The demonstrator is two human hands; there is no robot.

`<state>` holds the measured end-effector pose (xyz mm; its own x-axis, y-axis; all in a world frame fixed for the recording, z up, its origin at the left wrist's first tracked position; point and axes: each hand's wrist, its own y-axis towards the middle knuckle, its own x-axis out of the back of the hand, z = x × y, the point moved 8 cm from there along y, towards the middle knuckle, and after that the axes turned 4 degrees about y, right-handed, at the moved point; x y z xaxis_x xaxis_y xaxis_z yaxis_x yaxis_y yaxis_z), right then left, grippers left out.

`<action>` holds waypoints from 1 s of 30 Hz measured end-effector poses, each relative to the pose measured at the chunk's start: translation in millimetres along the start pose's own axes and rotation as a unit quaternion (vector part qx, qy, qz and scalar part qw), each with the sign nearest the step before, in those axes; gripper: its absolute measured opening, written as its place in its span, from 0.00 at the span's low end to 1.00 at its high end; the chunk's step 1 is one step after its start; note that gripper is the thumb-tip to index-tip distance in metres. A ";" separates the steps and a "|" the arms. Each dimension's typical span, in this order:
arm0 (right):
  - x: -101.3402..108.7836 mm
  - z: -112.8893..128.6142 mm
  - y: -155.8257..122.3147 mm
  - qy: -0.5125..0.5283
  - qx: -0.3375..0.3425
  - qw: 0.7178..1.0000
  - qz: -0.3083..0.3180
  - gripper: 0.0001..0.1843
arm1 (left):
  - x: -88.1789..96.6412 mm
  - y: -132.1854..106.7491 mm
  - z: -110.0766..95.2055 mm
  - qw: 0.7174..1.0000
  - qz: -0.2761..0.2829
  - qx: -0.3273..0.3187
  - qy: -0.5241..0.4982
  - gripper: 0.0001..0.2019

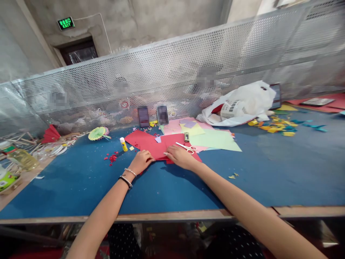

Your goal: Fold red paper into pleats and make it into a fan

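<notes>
Sheets of red paper [154,148] lie on the blue tabletop in front of me. My left hand [141,161] grips the near left corner of a sheet, fingers bent and closed at its edge. My right hand [180,156] has its fingers curled together on the near edge of the same paper, farther right. White-handled scissors [189,148] rest on the red paper just beyond the right hand. A small dark stapler-like item [187,137] is behind them. To the left of the paper, a yellow glue stick [123,144] stands upright near red scraps [111,157].
Green paper [225,139] and other pastel sheets lie behind. A white plastic bag [242,104] is at the back right, near yellow and teal scraps [283,125]. A folded paper fan [98,133] sits left. A perforated metal screen [167,68] bounds the back, with two phones against it.
</notes>
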<state>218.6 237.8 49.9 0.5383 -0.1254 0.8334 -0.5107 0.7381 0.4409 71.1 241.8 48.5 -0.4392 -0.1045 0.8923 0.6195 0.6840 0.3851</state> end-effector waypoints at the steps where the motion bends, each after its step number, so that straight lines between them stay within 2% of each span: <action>1: 6.0 -3.8 0.1 0.017 -0.019 0.999 -0.030 0.19 | 3.0 0.2 -0.3 1.000 -0.016 0.006 -0.004 0.11; 4: 26.2 -23.0 -2.8 0.118 -0.083 0.979 -0.141 0.23 | 10.2 -0.8 7.5 0.989 -0.045 0.082 -0.112 0.14; 5: 31.3 -31.0 -4.4 0.160 -0.102 0.967 -0.172 0.25 | 9.6 -1.9 11.0 0.977 -0.038 0.118 -0.176 0.16; 7: 34.9 -47.3 -6.6 0.247 -0.142 0.936 -0.205 0.30 | 3.7 -5.2 13.8 0.934 -0.003 0.178 -0.309 0.20; 9: 27.6 -58.7 -6.0 0.338 -0.182 0.905 -0.183 0.34 | -1.8 -8.3 12.5 0.893 0.030 0.214 -0.394 0.24; 10: 21.2 -60.9 -5.2 0.380 -0.198 0.890 -0.157 0.35 | -3.2 -9.2 12.6 0.886 0.038 0.225 -0.404 0.24; 11: 14.4 -60.4 -4.3 0.413 -0.210 0.877 -0.126 0.36 | -4.5 -9.7 13.3 0.889 0.044 0.231 -0.392 0.23; 13: 1.7 -53.1 -3.0 0.448 -0.218 0.865 -0.059 0.36 | -7.3 -8.7 15.2 0.916 0.056 0.225 -0.327 0.20; 16: -11.4 -35.9 -1.9 0.423 -0.191 0.885 0.028 0.33 | -12.9 -5.1 15.4 0.949 0.067 0.187 -0.245 0.17; 20: -21.3 -19.0 -0.5 0.330 -0.116 0.932 0.097 0.24 | -11.7 -3.8 16.7 0.960 0.037 0.178 -0.212 0.16; 23: -25.4 -15.8 0.6 0.294 -0.088 0.946 0.100 0.22 | -6.0 -4.2 14.2 0.969 0.015 0.170 -0.177 0.14; 27: -24.6 -15.1 1.9 0.250 -0.080 0.962 0.068 0.19 | -4.8 -4.6 8.7 0.974 0.015 0.152 -0.168 0.13; 30: -21.3 -10.4 3.7 0.203 -0.045 0.977 0.045 0.16 | -5.7 -3.9 6.8 0.975 0.012 0.141 -0.169 0.13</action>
<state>212.2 250.0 30.3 0.7246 0.2022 0.6588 -0.5165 0.7923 0.3249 66.8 244.7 40.4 -0.6457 0.1244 0.7534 0.4488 0.8601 0.2426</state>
